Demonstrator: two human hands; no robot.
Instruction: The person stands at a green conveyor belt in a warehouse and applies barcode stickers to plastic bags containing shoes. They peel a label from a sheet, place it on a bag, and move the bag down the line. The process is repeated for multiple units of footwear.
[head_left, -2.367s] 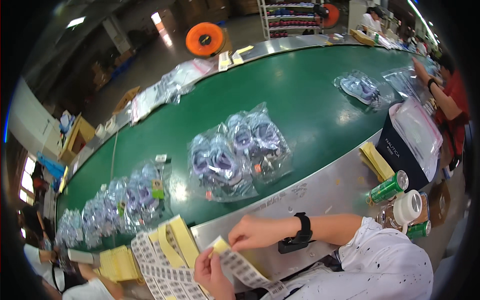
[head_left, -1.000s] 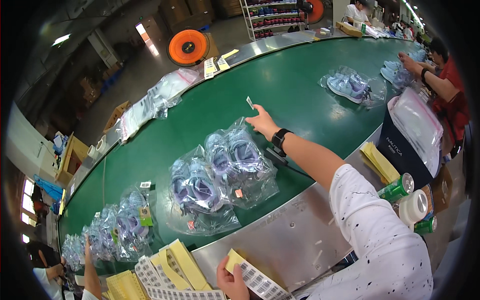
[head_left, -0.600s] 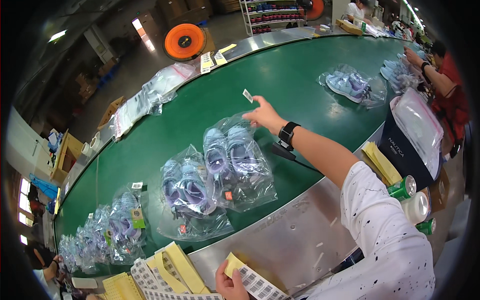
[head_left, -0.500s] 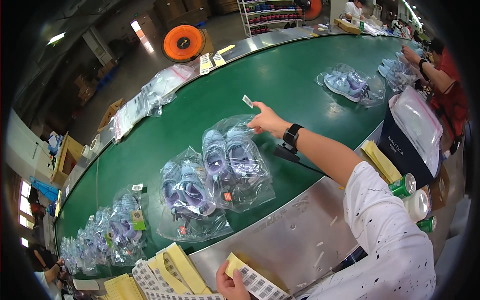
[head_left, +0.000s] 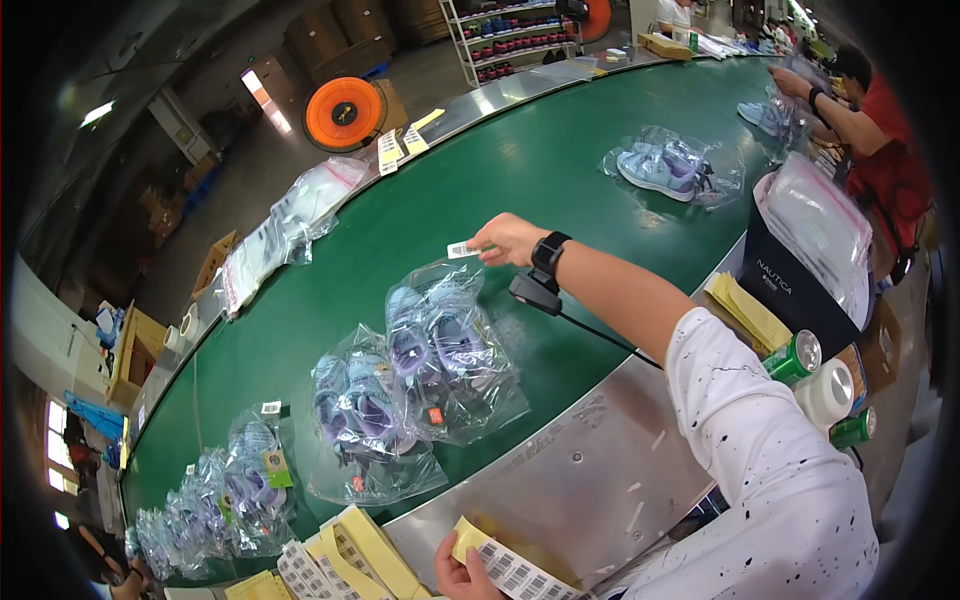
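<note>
Between the fingertips of my right hand (head_left: pixel 508 240) is a small white barcode label (head_left: pixel 462 249), held by one end just over the far edge of a clear bag. Inside that bag lies a pair of light blue and lilac sneakers (head_left: pixel 462 335). A second bagged pair of sneakers (head_left: pixel 375 405) is right beside it on the left, the bags touching. Low in the view, my left hand (head_left: pixel 462 572) pinches a strip of barcode labels (head_left: pixel 515 572) on yellow backing. The strip's lower end runs out of view.
The green belt (head_left: pixel 540 130) also carries a bagged pair (head_left: pixel 665 170) farther right and several bagged pairs (head_left: pixel 205 500) at left. Yellow-backed label sheets (head_left: pixel 365 550) lie on the metal ledge (head_left: pixel 600 480). At right stand a dark box (head_left: pixel 785 275), cans (head_left: pixel 795 357) and a co-worker (head_left: pixel 880 150).
My right hand has come nearer the far edge of the bag, and its label has turned from steeply tilted to nearly level. My left hand keeps its hold on the strip.
</note>
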